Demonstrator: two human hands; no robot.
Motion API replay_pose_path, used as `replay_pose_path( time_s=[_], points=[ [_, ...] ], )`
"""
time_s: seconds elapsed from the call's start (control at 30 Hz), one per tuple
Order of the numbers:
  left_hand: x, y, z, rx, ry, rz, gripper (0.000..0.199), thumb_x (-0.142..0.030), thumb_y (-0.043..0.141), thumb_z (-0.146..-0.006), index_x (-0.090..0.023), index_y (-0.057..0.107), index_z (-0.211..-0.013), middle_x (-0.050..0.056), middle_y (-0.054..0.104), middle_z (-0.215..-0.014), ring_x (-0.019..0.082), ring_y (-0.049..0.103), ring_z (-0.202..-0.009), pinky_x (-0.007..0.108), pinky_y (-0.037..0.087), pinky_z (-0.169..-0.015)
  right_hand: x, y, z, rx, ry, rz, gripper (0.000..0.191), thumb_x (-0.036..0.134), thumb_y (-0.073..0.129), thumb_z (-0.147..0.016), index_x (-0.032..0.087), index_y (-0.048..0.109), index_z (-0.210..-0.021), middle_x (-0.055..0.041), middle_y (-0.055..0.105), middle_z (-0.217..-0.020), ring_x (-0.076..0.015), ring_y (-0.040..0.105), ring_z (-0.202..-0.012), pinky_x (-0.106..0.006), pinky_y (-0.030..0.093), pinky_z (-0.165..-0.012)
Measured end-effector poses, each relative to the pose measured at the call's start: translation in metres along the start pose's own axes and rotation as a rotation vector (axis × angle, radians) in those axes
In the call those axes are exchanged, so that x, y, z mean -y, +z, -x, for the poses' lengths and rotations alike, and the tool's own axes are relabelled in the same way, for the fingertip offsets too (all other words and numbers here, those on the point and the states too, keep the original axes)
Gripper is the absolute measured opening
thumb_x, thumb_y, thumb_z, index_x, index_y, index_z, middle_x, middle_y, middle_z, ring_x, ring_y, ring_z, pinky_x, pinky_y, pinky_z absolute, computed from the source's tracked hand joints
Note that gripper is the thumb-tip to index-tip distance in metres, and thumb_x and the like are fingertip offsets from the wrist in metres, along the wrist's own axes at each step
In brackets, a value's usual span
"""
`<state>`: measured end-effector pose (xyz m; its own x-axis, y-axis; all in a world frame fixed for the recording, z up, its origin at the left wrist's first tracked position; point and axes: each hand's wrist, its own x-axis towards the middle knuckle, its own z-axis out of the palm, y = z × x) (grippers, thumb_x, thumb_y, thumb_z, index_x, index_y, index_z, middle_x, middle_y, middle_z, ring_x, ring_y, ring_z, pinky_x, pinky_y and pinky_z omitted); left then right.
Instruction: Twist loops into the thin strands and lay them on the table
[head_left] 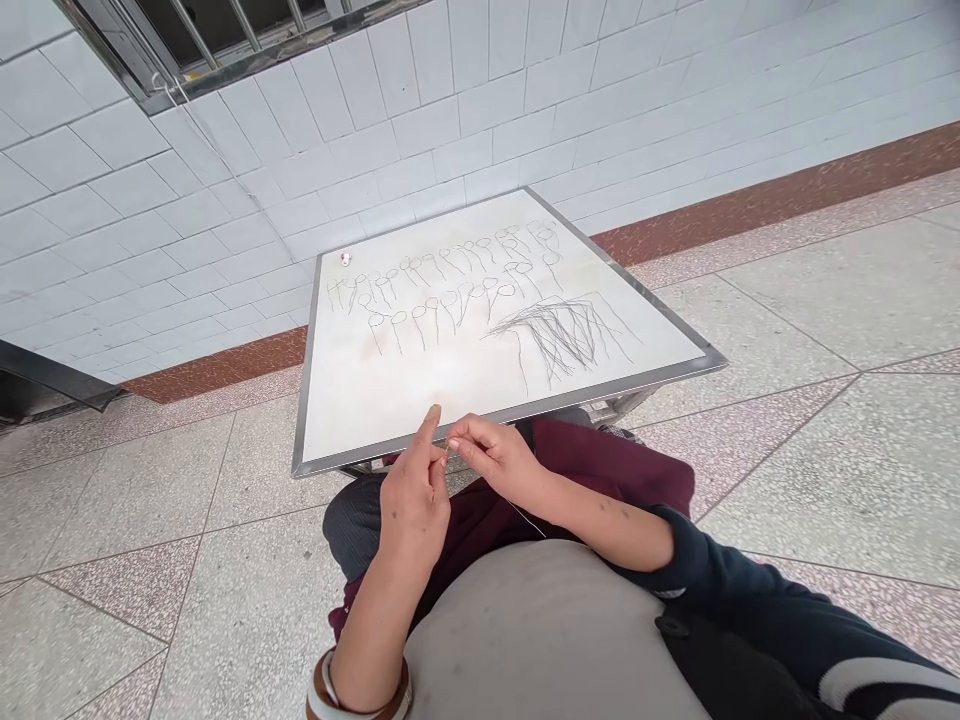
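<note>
The thin strand [528, 519] is up at the fingertips of both hands, just off the near edge of the table, with a pale length of it showing below the right wrist; whether that is one continuous piece is hidden. The right hand [501, 455] pinches it between thumb and forefinger. On the left hand [411, 495] the forefinger points out straight, while the thumb and a curled finger appear to pinch the strand close beside the right fingertips. Something so fine calls for a light, steady grip: I would let the left fingers anchor it and the right do the small turns, keeping the trailing length free of the sleeve so it does not snag or kink. Beyond, on the table [352, 400], looped strands [448, 298] lie in rough rows, and straight strands [564, 338] sit crossed in a heap to the right, best lifted singly. A small red-and-white object [346, 259] rests near the far left corner, by the tiled wall [420, 130]
</note>
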<state>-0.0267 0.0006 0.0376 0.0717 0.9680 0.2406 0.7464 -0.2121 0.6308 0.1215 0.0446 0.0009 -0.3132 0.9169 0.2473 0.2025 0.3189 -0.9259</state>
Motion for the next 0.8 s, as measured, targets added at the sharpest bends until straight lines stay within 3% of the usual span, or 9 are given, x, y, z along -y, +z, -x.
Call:
replay_pose_path(
  time_s=[0.57,0.8],
  points=[
    [0.0011,0.0033,0.0077,-0.032,0.043,-0.032,0.049,-0.025,0.036,-0.097,-0.024,0.038,-0.146,0.006,0.068,-0.094,0.020,0.063,-0.086,0.034,0.049,-0.082,0.0023,0.0005,0.0037,-0.069,-0.022,0.054,0.019,0.034,0.046,-0.094,0.022,0.057,-0.085,0.0024,0.055,-0.067,-0.0121,0.047,-0.059,-0.025,0.037,-0.058],
    [-0.0025,-0.0005,0.0092,-0.023,0.010,0.022,0.048,-0.025,0.038,-0.097,-0.024,0.039,-0.145,0.003,0.067,-0.087,0.019,0.063,-0.084,0.033,0.048,-0.081,0.0029,-0.0027,0.0047,-0.112,-0.003,0.017,0.018,0.034,0.048,-0.094,0.021,0.057,-0.085,0.0022,0.054,-0.067,-0.0118,0.045,-0.058,-0.025,0.036,-0.058]
  ],
)
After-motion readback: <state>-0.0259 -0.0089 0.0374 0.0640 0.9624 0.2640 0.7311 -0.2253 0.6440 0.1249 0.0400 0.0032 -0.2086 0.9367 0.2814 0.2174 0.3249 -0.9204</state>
